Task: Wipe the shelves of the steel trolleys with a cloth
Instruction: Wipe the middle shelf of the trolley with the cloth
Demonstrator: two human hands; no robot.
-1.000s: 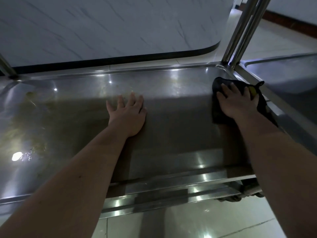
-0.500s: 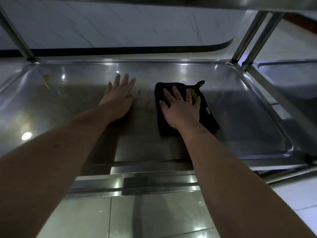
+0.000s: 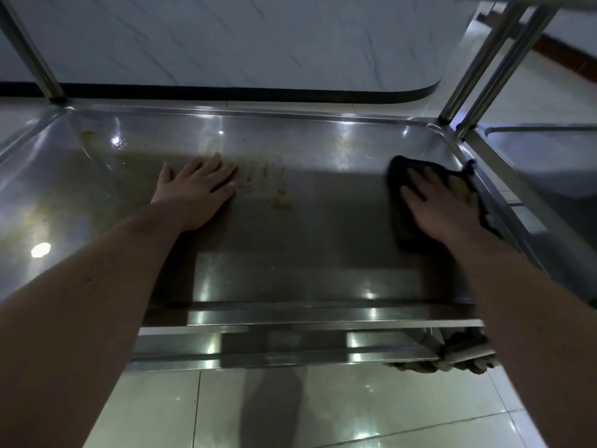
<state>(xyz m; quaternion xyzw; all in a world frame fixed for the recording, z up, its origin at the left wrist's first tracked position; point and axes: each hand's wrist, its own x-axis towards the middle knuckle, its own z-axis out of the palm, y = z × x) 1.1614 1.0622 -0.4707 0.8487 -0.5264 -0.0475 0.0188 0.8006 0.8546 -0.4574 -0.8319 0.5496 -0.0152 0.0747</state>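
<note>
Head view looks down on a steel trolley shelf, a shallow tray with a raised rim and rounded corners. The left hand lies palm down on the shelf just left of its middle, fingers straight and close together, holding nothing. Beside its fingertips, towards the shelf's centre, is a patch of yellowish-brown smears, and a smaller brown mark sits near the shelf's far left corner. The right hand presses flat on a dark cloth at the shelf's right side, close against the right rim; its fingers are spread and extended on top of the fabric rather than wrapped round it. The cloth lies flat on the shelf surface, with a small loop sticking out at its far right corner and a yellowish patch showing between the fingers. A steel post rises from the shelf's far left corner and a pair of posts from its far right corner. Just beyond the shelf's right rim lies the shelf of a second trolley. Under the shelf's near right corner a caster wheel stands on the glossy tiled floor. Behind the shelf's far edge runs a pale marbled wall with a black strip along its base.
</note>
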